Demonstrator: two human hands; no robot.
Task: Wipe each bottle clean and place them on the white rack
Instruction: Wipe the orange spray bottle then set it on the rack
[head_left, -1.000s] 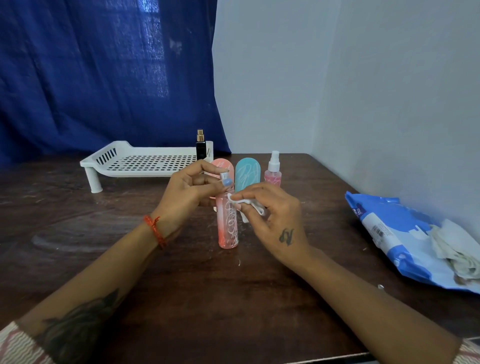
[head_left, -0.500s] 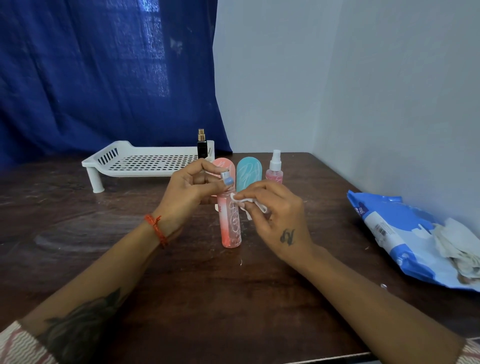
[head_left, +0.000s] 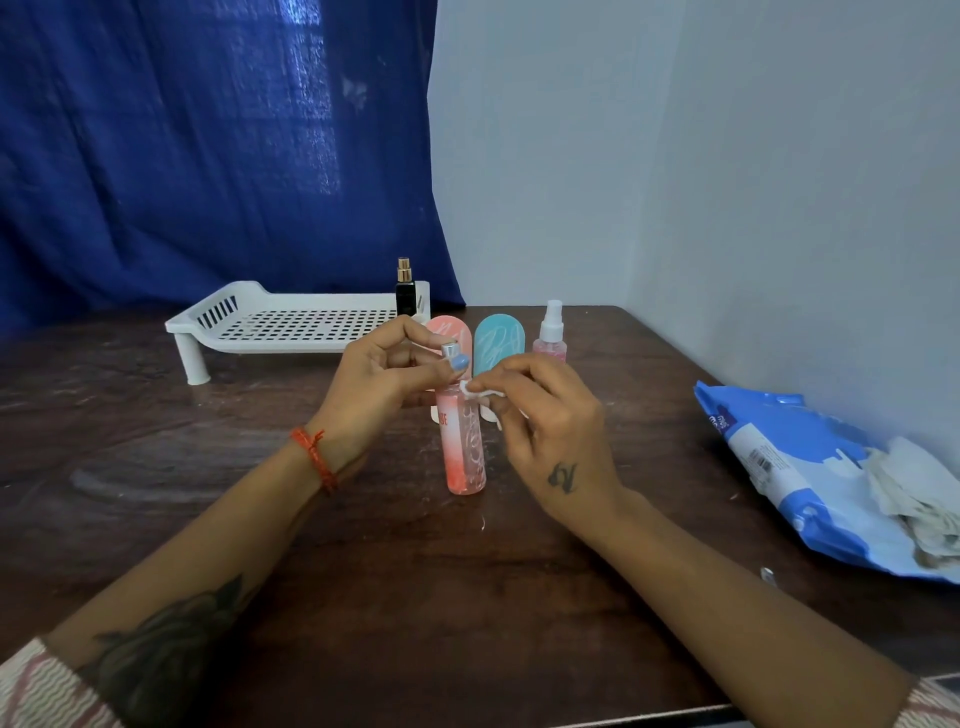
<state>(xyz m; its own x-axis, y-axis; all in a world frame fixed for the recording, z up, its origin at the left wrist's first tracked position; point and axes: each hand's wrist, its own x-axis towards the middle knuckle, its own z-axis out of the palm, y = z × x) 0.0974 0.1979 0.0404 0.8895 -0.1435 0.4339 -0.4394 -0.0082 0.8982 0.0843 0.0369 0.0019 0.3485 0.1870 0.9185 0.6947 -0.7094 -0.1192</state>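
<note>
Head view: left hand (head_left: 382, 374) atop pink bottle (head_left: 466, 447), right hand (head_left: 550, 441) pinching wipe (head_left: 475, 389).

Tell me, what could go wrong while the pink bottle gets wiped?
The tall pink bottle stands on its narrow base, and the left hand pinches only its top, so a hard rub from the wipe in the right hand might tip it. If it falls, it could knock over the teal bottle and the small spray bottle standing just behind.

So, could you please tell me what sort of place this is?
Probably a plain room set up for the task, not a shop: a dark wooden table in a bare wall corner, with a blue curtain behind.
</note>
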